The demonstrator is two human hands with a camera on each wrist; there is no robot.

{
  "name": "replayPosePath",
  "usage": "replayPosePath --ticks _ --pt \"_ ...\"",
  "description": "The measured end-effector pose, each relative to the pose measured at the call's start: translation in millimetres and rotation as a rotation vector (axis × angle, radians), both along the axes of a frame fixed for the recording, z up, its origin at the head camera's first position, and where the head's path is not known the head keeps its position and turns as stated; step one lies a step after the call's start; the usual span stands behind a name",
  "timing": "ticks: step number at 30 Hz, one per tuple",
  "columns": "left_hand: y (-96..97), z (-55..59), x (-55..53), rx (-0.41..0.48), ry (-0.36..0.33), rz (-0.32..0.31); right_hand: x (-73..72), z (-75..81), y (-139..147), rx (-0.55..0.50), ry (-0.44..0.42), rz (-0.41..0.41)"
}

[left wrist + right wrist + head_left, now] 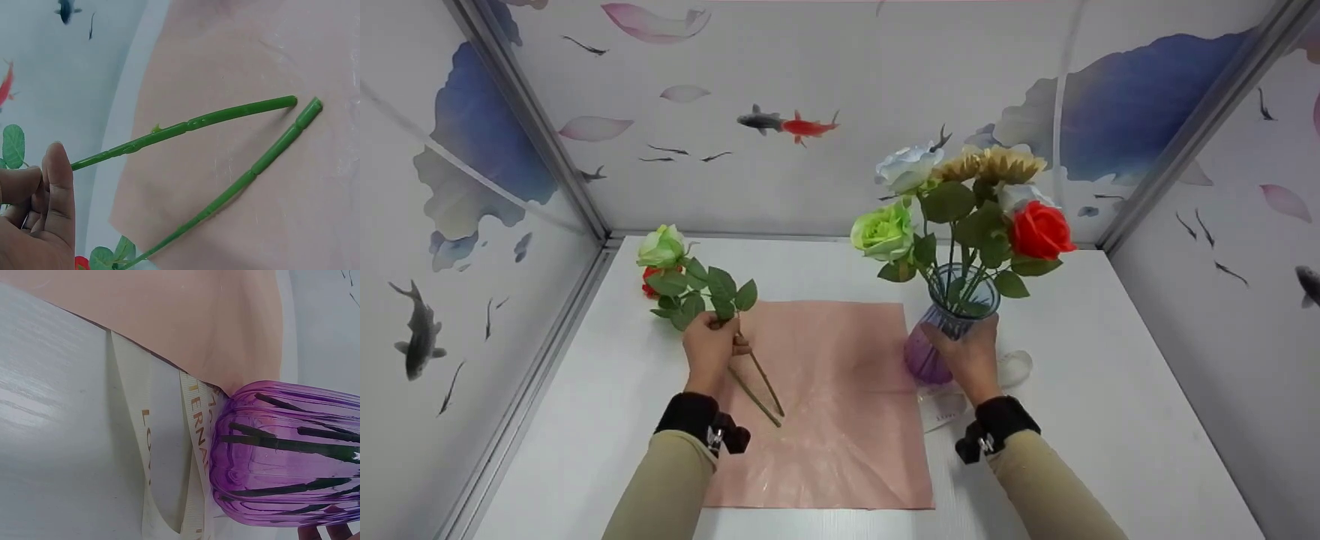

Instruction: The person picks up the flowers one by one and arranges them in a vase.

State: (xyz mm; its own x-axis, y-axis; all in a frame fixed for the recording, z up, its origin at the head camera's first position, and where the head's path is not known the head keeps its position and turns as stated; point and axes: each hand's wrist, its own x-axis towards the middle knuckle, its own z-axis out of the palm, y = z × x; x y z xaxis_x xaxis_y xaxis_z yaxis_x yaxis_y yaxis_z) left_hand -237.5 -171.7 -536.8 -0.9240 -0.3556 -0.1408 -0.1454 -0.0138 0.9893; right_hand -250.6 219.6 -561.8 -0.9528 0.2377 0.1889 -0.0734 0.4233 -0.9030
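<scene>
My left hand point(711, 352) pinches the stem of a pale green artificial rose point(661, 247) between thumb and fingers. Beneath it lies a red rose point(649, 282), mostly hidden by leaves. In the left wrist view, the held stem point(225, 115) runs out of the fingers, while the second stem point(225, 194) passes below the hand. My right hand point(971, 356) grips a purple-blue glass vase point(926, 356) near its neck. Red, green, pale blue and yellow flowers stand in it; dark stem ends show through the glass point(270, 478) in the right wrist view.
A pink sheet of wrapping paper point(825, 435) lies flat on the white table point(1110, 420) between the hands. Cream ribbon with gold letters point(197, 410) lies beside the vase, partly under the paper. Patterned panels point(810, 180) enclose the table at the back and sides.
</scene>
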Motion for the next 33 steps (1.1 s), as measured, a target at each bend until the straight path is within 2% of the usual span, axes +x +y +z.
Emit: replayPosePath --ticks 9,16,26,33 --pt "13.9 14.3 -1.9 0.021 0.048 -0.017 1.5 2.0 -2.2 0.004 -0.026 -0.021" --pt "31.8 32.1 -1.7 0.071 0.137 -0.051 2.6 2.2 -4.1 0.011 -0.045 -0.040" --pt "73.1 72.5 11.4 0.109 0.356 -0.160 0.5 2.4 -3.2 0.019 -0.081 -0.046" --pt "97.0 95.9 26.4 0.132 0.451 -0.252 0.4 1.9 -3.0 0.025 -0.072 -0.041"
